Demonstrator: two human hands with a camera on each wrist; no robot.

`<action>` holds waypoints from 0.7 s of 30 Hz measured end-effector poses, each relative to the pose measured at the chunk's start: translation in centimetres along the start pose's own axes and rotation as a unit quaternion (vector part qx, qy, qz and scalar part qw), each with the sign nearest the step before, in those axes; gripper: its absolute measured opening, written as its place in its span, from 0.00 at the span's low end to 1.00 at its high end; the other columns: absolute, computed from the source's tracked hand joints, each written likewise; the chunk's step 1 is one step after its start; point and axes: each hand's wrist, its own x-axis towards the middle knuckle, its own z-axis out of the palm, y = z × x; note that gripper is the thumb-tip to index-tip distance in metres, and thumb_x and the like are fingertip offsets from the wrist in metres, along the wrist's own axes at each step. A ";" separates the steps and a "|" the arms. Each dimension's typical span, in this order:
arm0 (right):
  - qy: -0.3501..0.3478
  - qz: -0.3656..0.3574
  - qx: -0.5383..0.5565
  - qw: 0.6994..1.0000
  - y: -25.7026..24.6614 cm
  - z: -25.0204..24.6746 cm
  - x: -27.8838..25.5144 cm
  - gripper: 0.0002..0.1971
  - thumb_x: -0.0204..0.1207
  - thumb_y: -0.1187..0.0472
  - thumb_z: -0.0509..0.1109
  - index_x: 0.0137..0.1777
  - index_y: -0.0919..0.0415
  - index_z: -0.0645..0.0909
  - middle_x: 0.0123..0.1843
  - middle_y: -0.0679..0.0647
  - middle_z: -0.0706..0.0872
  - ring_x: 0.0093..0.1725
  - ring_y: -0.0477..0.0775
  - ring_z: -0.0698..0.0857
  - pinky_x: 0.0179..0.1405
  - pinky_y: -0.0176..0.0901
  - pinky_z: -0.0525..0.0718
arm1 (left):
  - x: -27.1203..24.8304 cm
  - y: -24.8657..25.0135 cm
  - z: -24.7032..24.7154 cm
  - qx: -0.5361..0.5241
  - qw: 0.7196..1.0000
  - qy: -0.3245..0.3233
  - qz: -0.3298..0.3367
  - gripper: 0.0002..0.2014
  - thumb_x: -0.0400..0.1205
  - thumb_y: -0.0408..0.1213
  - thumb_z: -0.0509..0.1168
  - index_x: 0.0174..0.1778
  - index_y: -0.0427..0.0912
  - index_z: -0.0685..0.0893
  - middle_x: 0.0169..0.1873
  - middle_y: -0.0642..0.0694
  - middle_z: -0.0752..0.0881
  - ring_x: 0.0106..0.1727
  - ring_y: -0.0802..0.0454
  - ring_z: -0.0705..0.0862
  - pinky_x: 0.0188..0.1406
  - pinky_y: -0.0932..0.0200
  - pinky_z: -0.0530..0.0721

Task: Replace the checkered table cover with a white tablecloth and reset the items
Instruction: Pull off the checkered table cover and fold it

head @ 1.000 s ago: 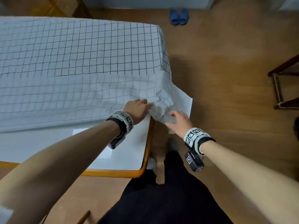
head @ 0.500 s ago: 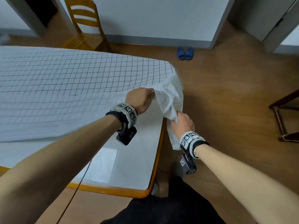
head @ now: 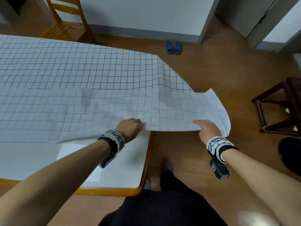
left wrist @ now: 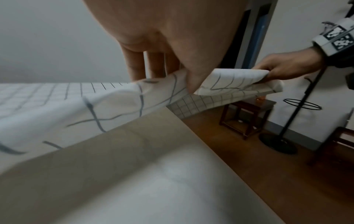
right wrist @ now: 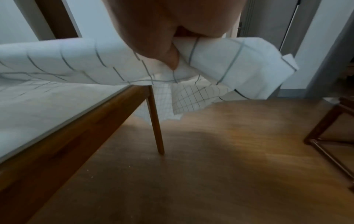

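Both our hands pinching the folded-back cover (head: 97, 88), left hand (head: 129, 128), right hand (head: 207, 130), bare table (head: 123, 167) beneath, chair (head: 68, 25), slippers (head: 174, 47), perhaps a stool (head: 280, 105) beside us.

Checkered cover (head: 78, 75) lies across table (head: 143, 170), filling left and centre of head view; near strip folded back onto itself. Left hand (head: 129, 129) at fold edge, frame centre; right hand (head: 207, 130) right of it, past table's edge, over floor (head: 228, 62). Chair (head: 65, 25) upper left, behind table. Slippers (head: 174, 47) top centre on floor. Stool (head: 276, 105) at right edge.
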 end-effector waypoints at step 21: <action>-0.214 -0.007 0.040 0.976 1.2 8.9 0.7 0.19 0.81 0.62 0.65 0.72 0.56 0.79 0.72 0.56 0.77 0.74 0.59 0.74 0.74 0.52 0.73 | -2.3 2.9 9.2 -0.032 0.987 -0.140 -0.077 0.34 0.83 0.34 0.56 0.86 0.52 0.55 0.87 0.49 0.39 0.87 0.47 0.45 0.77 0.34 0.67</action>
